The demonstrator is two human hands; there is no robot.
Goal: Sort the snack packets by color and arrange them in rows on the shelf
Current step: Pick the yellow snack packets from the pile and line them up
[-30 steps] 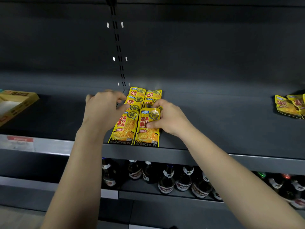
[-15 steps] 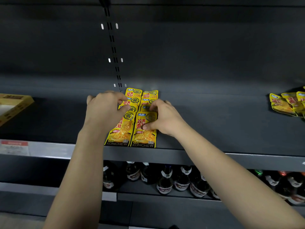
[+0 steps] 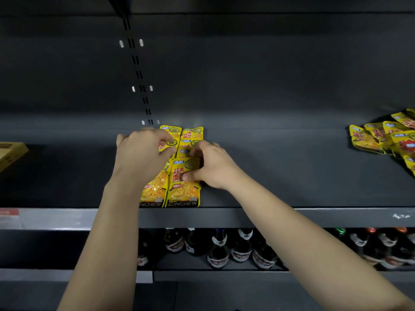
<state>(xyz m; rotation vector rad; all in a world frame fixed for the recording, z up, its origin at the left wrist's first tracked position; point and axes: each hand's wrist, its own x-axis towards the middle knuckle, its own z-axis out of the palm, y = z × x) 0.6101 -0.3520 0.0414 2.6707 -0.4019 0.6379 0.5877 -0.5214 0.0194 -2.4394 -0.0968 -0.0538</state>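
Two rows of yellow snack packets run front to back on the dark shelf (image 3: 280, 176). My left hand (image 3: 141, 156) lies over the left row (image 3: 155, 191) with fingers curled on the packets. My right hand (image 3: 210, 164) pinches the front packet of the right row (image 3: 184, 191), thumb on its face and fingers at its top edge. Further packets (image 3: 182, 134) of both rows lie behind my hands, partly hidden. A loose heap of yellow packets (image 3: 388, 138) sits at the shelf's far right.
A cardboard box (image 3: 10, 153) sits at the left end of the shelf. Dark bottles (image 3: 220, 250) stand on the lower shelf beneath. A slotted upright (image 3: 139, 75) runs up the back wall. A price-tag strip (image 3: 45, 218) lines the shelf's front edge.
Both hands stay on the two rows, with small finger shifts on the front packets. The camera has drifted left, so the heap at right shows more.
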